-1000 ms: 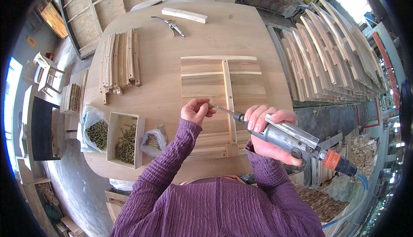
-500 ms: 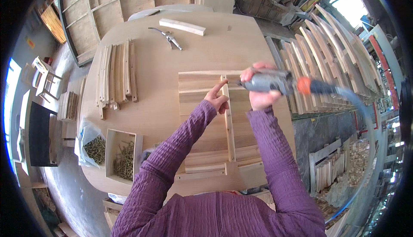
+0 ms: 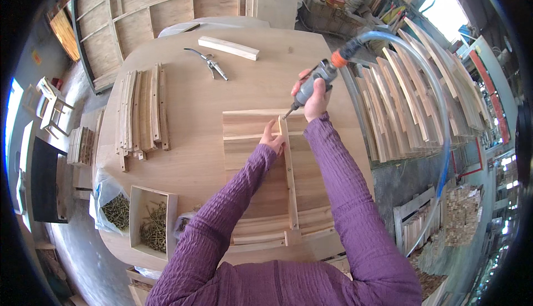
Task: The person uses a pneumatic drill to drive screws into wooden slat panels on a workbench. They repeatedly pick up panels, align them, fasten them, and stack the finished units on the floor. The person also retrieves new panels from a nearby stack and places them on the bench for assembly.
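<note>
My right hand (image 3: 315, 96) is wrapped around a grey air screwdriver (image 3: 313, 84), which is tilted with its bit down at the far end of a narrow wooden strip (image 3: 289, 175). Several holes or screws dot that strip, which lies lengthwise across a slatted wooden panel (image 3: 250, 167). Just nearer than the bit, my left hand (image 3: 272, 139) grips the strip from its left side, fingers close to the far end. From the driver's orange fitting, a clear hose (image 3: 438, 92) arches away to the right.
The panel rests on a large table (image 3: 189, 100). A box of screws (image 3: 154, 220) and a plastic bag of screws (image 3: 115, 209) stand at the near left. Behind them lie stacked curved slats (image 3: 141, 109). An air blow gun (image 3: 214, 67) and a wooden bar (image 3: 229, 48) lie at the back.
The driver has swung from sideways to pointing down, its bit now at the strip's far end. My left hand has gone from pointing at the strip to gripping it. The view has shifted slightly.
</note>
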### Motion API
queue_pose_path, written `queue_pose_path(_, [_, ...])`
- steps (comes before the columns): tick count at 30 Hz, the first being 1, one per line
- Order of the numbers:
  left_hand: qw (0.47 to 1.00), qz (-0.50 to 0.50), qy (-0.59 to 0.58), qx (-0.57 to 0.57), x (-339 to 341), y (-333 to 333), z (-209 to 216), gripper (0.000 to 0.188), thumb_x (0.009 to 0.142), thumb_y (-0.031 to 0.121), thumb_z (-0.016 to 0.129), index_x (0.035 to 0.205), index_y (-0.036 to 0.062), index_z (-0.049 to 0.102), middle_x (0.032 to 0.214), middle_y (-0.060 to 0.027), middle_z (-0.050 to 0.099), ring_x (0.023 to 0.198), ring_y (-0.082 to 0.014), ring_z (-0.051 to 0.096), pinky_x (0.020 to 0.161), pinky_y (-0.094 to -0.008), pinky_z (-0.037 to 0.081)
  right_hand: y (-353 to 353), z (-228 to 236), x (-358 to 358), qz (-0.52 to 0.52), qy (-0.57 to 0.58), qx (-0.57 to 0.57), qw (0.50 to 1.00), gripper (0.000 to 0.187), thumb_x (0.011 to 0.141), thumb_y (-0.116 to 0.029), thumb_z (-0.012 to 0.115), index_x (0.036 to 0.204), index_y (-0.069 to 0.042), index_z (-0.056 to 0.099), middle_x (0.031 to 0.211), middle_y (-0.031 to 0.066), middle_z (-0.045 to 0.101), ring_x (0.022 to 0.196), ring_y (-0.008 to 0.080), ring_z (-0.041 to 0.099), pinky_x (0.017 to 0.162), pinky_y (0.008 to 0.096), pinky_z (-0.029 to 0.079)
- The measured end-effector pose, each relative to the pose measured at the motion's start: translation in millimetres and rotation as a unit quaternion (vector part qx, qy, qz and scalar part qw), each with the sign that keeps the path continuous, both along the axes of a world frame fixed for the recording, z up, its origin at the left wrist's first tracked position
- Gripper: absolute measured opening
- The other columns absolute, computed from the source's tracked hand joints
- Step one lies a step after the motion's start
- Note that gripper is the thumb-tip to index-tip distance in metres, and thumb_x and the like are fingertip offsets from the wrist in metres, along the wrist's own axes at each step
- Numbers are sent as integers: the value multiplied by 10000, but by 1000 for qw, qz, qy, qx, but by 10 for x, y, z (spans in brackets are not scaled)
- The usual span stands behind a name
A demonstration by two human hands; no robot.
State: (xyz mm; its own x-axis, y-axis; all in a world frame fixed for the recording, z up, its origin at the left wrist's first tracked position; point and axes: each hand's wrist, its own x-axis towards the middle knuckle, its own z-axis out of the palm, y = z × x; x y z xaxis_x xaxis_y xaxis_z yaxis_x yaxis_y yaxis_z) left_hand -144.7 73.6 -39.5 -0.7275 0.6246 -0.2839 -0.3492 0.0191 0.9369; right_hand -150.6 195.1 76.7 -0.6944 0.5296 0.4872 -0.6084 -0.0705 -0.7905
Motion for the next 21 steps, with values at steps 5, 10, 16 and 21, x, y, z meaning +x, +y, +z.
queue_pose_path(5, [993, -63, 100, -12, 471, -311, -131, 580, 757, 86, 505, 1293, 78, 285, 555, -50, 535, 443, -133, 498, 422, -276, 408, -7, -16, -62, 1, -11, 7, 1000, 535, 756, -531, 567, 855, -8, 510, 564, 47, 511, 463, 128, 515, 439, 246, 408])
queue_pose_path(10, [951, -130, 263, -97, 1115, -866, 79, 542, 764, 134, 515, 1270, 98, 324, 570, -94, 545, 523, -240, 566, 518, -358, 460, -31, -18, -44, -24, -41, 43, 998, 536, 769, -540, 521, 870, -14, 503, 564, 59, 507, 481, 146, 516, 462, 261, 411])
queue_pose_path(16, [872, -200, 407, -182, 1721, -1475, 105, 544, 744, 118, 520, 1255, 55, 348, 666, -117, 590, 580, -304, 572, 560, -396, 473, -92, -14, -33, -15, -40, 46, 998, 549, 766, -557, 517, 885, -21, 504, 568, 62, 508, 488, 152, 519, 474, 271, 419])
queue_pose_path(21, [820, -131, 551, -84, 1771, -1593, 18, 549, 671, 70, 556, 1202, 17, 425, 772, -121, 590, 712, -281, 571, 672, -380, 460, -44, 137, 175, -60, 34, -12, 998, 599, 748, -598, 514, 941, -31, 498, 586, 69, 511, 523, 182, 522, 511, 313, 436])
